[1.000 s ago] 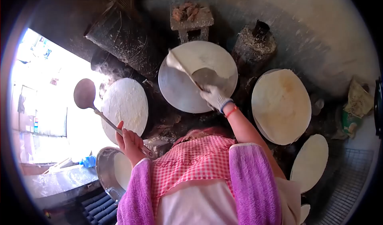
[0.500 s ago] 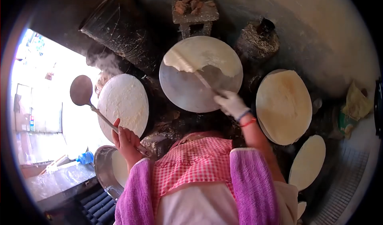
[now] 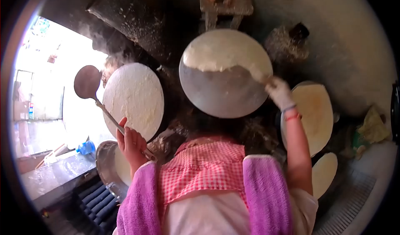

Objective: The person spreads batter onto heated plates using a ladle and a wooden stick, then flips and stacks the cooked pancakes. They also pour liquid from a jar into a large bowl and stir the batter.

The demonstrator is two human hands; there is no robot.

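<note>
White-gloved right hand [image 3: 280, 92], centre right of frame: arm stretched up and forward, fingers closed on a tool at the right rim of the middle griddle [image 3: 225, 95]; the tool itself is mostly hidden. Batter [image 3: 225, 51] covers the griddle's upper half, the lower half bare metal. Bare left hand [image 3: 131, 145], lower left: fist clamped on a ladle [image 3: 87, 82] handle, bowl raised at upper left beside the left crepe [image 3: 133, 99]. Right crepe [image 3: 312, 116] lies behind the right forearm. Metal bowl [image 3: 106, 168] sits just below the left hand.
</note>
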